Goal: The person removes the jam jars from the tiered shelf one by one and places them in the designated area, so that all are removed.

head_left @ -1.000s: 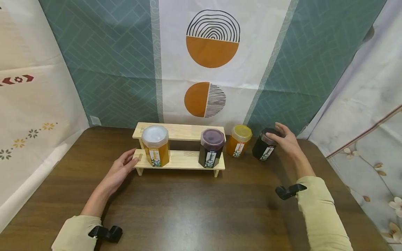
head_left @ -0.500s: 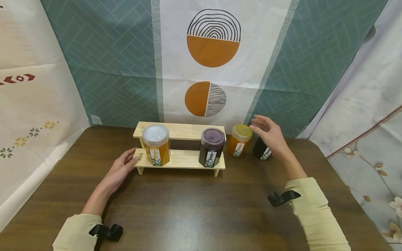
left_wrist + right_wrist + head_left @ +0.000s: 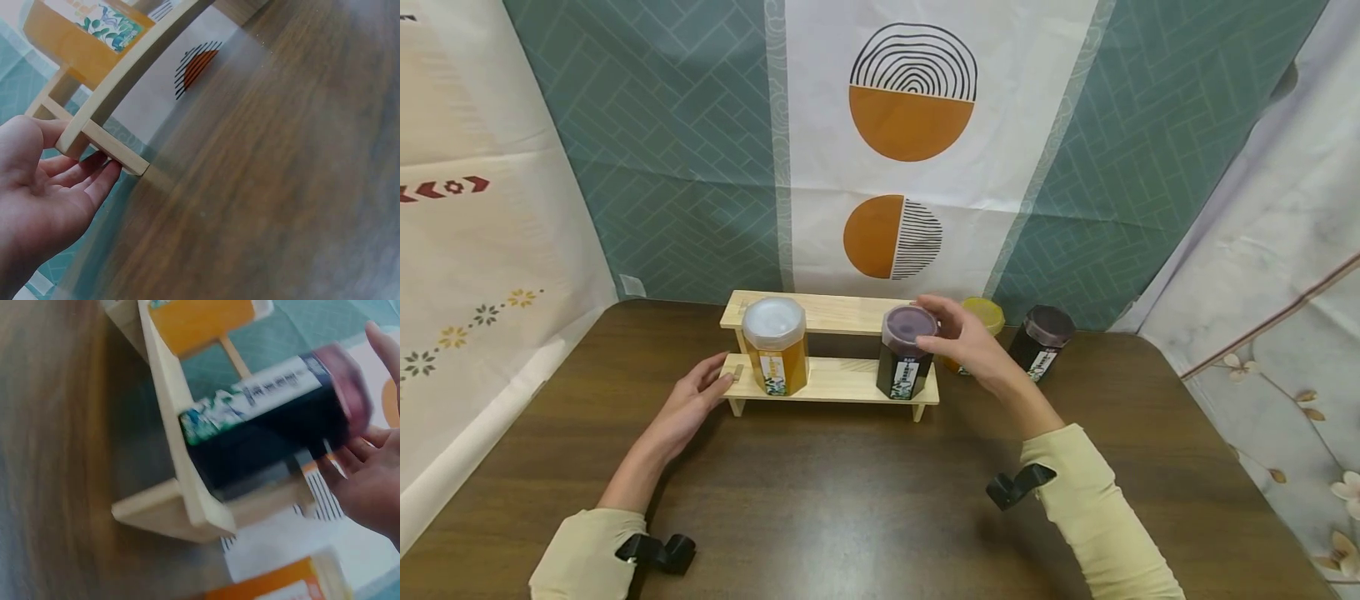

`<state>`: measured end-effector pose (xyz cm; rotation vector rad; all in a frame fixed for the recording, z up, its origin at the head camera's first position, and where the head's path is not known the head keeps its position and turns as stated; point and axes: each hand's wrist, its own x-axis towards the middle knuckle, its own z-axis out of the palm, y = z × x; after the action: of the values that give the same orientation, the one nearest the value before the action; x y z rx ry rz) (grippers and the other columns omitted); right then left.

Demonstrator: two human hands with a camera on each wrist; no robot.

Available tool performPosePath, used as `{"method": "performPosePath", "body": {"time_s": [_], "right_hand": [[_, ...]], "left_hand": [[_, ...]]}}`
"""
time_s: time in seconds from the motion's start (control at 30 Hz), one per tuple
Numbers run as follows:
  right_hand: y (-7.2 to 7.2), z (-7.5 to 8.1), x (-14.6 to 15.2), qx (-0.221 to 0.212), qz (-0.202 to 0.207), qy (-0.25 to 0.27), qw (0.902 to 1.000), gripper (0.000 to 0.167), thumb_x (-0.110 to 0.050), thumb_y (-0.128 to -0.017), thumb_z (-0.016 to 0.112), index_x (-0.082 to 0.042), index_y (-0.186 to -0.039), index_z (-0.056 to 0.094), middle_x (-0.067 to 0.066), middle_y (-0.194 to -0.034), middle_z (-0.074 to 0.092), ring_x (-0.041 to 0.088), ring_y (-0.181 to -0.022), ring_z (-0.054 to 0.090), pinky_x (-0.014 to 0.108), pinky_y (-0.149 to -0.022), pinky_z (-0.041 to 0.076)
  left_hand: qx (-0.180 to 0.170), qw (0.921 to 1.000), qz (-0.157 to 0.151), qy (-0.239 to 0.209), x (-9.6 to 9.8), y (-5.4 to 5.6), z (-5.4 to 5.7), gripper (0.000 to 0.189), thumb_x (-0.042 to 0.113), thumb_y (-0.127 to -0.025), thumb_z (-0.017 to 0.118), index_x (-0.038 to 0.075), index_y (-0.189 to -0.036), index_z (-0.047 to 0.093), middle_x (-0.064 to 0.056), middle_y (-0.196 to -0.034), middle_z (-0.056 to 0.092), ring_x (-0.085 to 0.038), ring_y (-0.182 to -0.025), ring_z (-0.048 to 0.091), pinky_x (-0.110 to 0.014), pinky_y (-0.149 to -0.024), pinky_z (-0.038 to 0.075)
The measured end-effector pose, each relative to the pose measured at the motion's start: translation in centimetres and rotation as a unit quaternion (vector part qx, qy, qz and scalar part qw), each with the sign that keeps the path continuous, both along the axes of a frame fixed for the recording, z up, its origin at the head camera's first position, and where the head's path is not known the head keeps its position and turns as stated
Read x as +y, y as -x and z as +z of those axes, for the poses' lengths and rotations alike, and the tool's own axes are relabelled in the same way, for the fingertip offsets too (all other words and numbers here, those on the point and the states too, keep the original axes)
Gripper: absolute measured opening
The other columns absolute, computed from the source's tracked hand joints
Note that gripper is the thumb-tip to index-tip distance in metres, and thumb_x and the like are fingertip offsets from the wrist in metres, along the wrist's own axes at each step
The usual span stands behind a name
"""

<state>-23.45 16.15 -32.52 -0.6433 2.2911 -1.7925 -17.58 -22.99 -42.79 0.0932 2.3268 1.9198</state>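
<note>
My left hand (image 3: pixel 696 398) grips the left end of a two-tier wooden shelf (image 3: pixel 842 389), thumb over the lower board and fingers beside its leg (image 3: pixel 115 147). On the lower board's right side stands a dark jar (image 3: pixel 901 375) with a purplish lid. My right hand (image 3: pixel 973 346) is at this lid, thumb in front and fingers behind; in the right wrist view the thumb (image 3: pixel 382 347) stands off the lid and the fingers (image 3: pixel 353 456) are close to its far side. An amber jar (image 3: pixel 785 367) with a whitish lid stands on the board's left side.
Right of the shelf, on the brown table (image 3: pixel 835 492), are a yellow-lidded jar (image 3: pixel 983 313), partly hidden by my right hand, and another dark jar (image 3: pixel 1043 337). A patterned cloth (image 3: pixel 692 183) hangs behind the table.
My right hand has left the dark jar on the table at the right and moved left, past the yellow-lidded jar, to the dark jar on the shelf. My left hand stays put.
</note>
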Motion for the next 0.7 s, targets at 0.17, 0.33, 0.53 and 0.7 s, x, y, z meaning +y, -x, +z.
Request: {"method": "performPosePath", "body": {"time_s": [0.17, 0.33, 0.53, 0.7], "right_hand": [[-0.2, -1.0, -1.5, -0.003, -0.024, -0.016, 0.9996, 0.079, -0.001, -0.075, 0.079, -0.003, -0.144, 0.04, 0.02, -0.132, 0.049, 0.03, -0.115, 0.048, 0.036, -0.095, 0.04], [-0.2, -1.7, -1.8, 0.004, -0.056, -0.006, 0.9984, 0.071, -0.001, -0.073, 0.081, -0.003, -0.136, 0.049, 0.017, -0.126, 0.053, 0.03, -0.114, 0.048, 0.042, -0.097, 0.038], [-0.2, -1.9, -1.9, 0.003, -0.075, 0.008, 0.9972, 0.07, -0.003, -0.07, 0.083, -0.005, -0.133, 0.052, 0.014, -0.124, 0.054, 0.028, -0.111, 0.049, 0.041, -0.097, 0.039], [-0.2, -1.8, -2.0, -0.009, -0.077, 0.024, 0.9967, 0.07, -0.002, -0.069, 0.083, -0.005, -0.132, 0.052, 0.013, -0.124, 0.053, 0.027, -0.111, 0.049, 0.04, -0.096, 0.04]], "left_hand": [[0.005, 0.9999, 0.0, -0.01, -0.1, 0.0, -0.1, 0.067, 0.029, -0.105, 0.044, -0.005, -0.152, 0.011, -0.028, -0.152, 0.023, -0.032, -0.131, 0.034, -0.02, -0.099, 0.038], [0.006, 0.9999, 0.0, -0.01, 0.1, 0.0, -0.1, 0.067, 0.029, -0.105, 0.044, -0.005, -0.152, 0.011, -0.028, -0.152, 0.023, -0.031, -0.13, 0.035, -0.018, -0.097, 0.038], [0.004, 1.0, 0.002, -0.009, 0.1, 0.0, 0.0, 0.066, 0.029, -0.105, 0.044, -0.004, -0.152, 0.011, -0.027, -0.152, 0.024, -0.03, -0.129, 0.036, -0.018, -0.097, 0.038], [-0.001, 0.9999, 0.005, -0.01, 0.1, 0.0, -0.1, 0.066, 0.028, -0.105, 0.043, -0.004, -0.152, 0.011, -0.027, -0.151, 0.024, -0.03, -0.13, 0.035, -0.024, -0.101, 0.037]]}}
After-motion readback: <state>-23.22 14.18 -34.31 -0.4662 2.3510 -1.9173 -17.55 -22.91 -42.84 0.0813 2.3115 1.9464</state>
